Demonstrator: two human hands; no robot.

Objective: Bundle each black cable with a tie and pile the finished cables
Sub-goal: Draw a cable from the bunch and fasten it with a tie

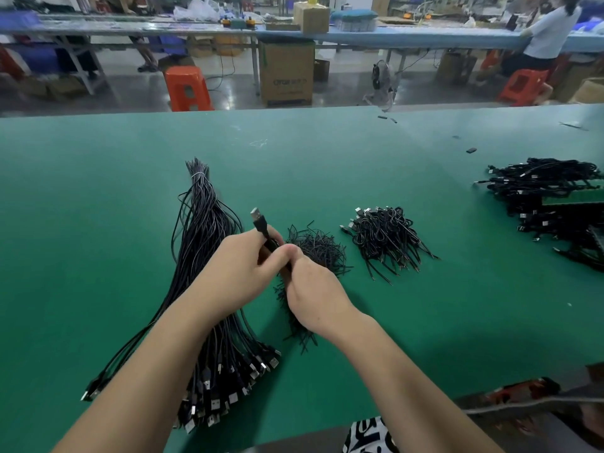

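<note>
Green worktable (327,152); grey floor (228,89); orange stool (188,88); far blue bench (408,35).

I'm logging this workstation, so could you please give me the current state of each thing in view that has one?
left hand: grips the coiled cable.
right hand: pinches at the same cable.
held cable: coiled, USB plug pointing up.
loose cable bunch: unbundled, tied near the top end.
ties: loose heap.
finished cables: bundled, piled.
larger cable pile: stacked at the table's right.
</note>
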